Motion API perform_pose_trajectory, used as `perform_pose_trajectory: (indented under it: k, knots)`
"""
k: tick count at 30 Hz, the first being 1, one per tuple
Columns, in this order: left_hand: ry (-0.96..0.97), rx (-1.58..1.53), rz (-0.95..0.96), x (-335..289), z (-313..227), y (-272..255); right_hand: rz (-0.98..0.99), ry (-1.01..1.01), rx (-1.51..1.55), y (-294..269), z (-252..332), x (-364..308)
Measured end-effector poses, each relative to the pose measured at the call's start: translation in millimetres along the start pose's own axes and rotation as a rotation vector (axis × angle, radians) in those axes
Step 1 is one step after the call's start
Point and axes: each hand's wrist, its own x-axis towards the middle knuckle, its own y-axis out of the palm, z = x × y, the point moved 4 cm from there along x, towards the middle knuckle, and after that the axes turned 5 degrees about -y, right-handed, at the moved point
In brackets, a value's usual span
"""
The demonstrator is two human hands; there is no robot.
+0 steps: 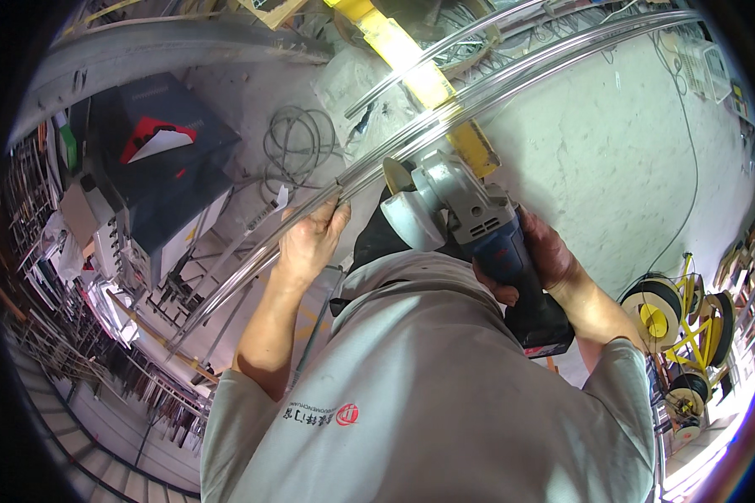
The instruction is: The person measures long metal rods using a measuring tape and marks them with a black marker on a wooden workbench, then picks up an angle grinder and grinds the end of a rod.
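Observation:
My right hand (545, 251) is wrapped round the blue body of a cordless angle grinder (470, 205). Its round disc (397, 176) stands close to a bundle of long shiny metal tubes (403, 138), under a pale guard. Whether the disc touches a tube I cannot tell. My left hand (315, 235) is closed round the tubes, left of the disc. The tubes run slantwise from lower left to upper right, across a yellow beam (474, 147).
A dark machine cabinet (168, 142) with a red and white sheet stands at left. Coiled cable (298, 142) lies on the floor (612, 151) behind the tubes. Yellow-framed cable reels (654, 314) stand at right. Racks of long stock (38, 235) line the far left.

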Motion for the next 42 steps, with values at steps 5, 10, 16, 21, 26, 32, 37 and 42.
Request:
perform_pose_trajectory:
  k: [5,10,16,21,26,32,37,42]
  knots:
    - [0.054,-0.051,-0.063,-1.5,7.1,5.2,0.038,-0.015,0.012,-6.2,-3.4,1.1]
    - [0.169,-0.079,-0.142,0.8,8.9,5.0,0.033,-0.024,0.053,-2.2,-4.5,3.0]
    - [0.189,-0.07,-0.112,1.9,3.9,0.9,0.027,-0.042,0.003,-3.5,-3.8,3.1]
    - [0.197,-0.079,-0.099,1.3,2.0,0.5,-0.021,-0.012,0.037,-7.7,-7.2,2.7]
    - [0.229,-0.043,-0.12,-1.0,2.6,3.0,-0.047,-0.051,-0.012,-7.2,-5.5,3.7]
    - [0.226,-0.032,-0.123,0.2,5.4,5.2,-0.182,-0.119,-0.082,-5.2,-6.7,5.7]
    - [0.249,-0.016,-0.141,0.1,1.2,1.1,-0.029,-0.063,-0.071,-3.3,-6.6,4.7]
    - [0.257,-0.037,-0.139,1.5,4.7,-0.9,-0.067,-0.08,-0.072,-2.8,-6.7,6.4]
